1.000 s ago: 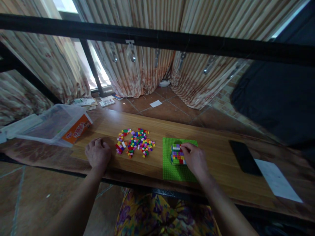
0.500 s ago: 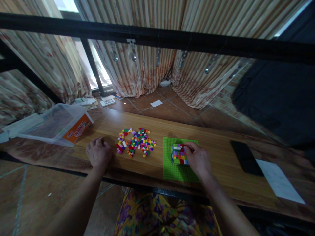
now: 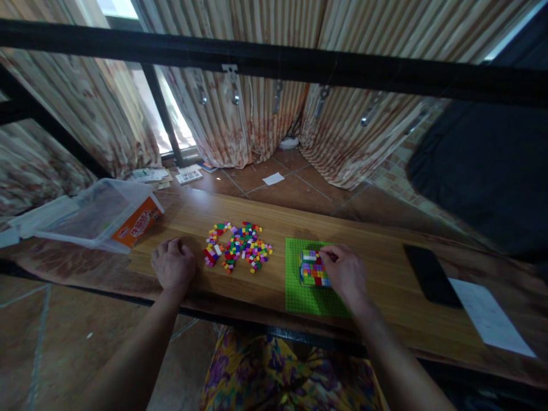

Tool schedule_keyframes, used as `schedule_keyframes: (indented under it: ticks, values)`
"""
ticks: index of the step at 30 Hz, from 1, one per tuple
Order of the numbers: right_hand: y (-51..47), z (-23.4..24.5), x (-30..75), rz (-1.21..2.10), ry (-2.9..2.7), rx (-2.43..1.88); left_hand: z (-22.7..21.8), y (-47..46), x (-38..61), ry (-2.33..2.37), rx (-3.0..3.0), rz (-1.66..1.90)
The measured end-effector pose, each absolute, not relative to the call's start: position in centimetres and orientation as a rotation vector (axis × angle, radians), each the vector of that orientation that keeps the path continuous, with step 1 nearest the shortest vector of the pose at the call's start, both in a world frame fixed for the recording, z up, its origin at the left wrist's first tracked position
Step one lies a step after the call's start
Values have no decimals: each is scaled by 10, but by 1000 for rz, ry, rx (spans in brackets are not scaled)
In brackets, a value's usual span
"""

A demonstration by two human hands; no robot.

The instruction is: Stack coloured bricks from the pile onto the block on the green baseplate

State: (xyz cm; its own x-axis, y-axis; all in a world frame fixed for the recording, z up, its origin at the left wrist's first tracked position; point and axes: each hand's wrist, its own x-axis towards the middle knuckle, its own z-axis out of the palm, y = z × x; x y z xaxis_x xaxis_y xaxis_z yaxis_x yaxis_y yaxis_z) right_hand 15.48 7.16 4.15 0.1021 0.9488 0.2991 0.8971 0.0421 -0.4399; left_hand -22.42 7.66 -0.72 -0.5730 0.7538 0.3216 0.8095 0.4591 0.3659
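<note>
My right hand [image 3: 346, 273] is closed in a pinch at the upper right edge of a small block build [image 3: 314, 269], thumb and forefinger together. Whatever lies between those fingertips is too small or hidden to make out. Multicoloured bricks cover the top of the build, which sits on a green baseplate [image 3: 295, 299]; the hand covers part of both. To the left, my left hand [image 3: 173, 264] rests on the wooden table with its fingers curled in, and nothing shows in it. Beside it lies a pile of small loose toy bricks [image 3: 242, 245] in many colours.
A clear plastic box [image 3: 96, 214] with an orange label stands at the table's left end. On the right lie a black phone [image 3: 431, 275] and a white paper sheet [image 3: 492, 317]. A dark metal bar [image 3: 274, 54] crosses the view beyond the table, before striped curtains [image 3: 265, 125].
The view has shifted slightly. A red spot by my right fingertips on the build's upper edge no longer shows. My right hand stays at the build; my left hand keeps its place.
</note>
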Motion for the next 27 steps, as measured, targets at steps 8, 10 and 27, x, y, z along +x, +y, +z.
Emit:
schedule_keyframes:
  ticks: [8,10,27]
  values:
    - [68,42,156,147,-1787,-1834,-4,76,-222,-2583,-1381,-723]
    - [68,41,156,148,-1786,-1840,-4,76,-222,-2587,-1377,-729]
    - [68,41,154,159,-1752,-1871,-3,76,-222,-2597,-1381,-728]
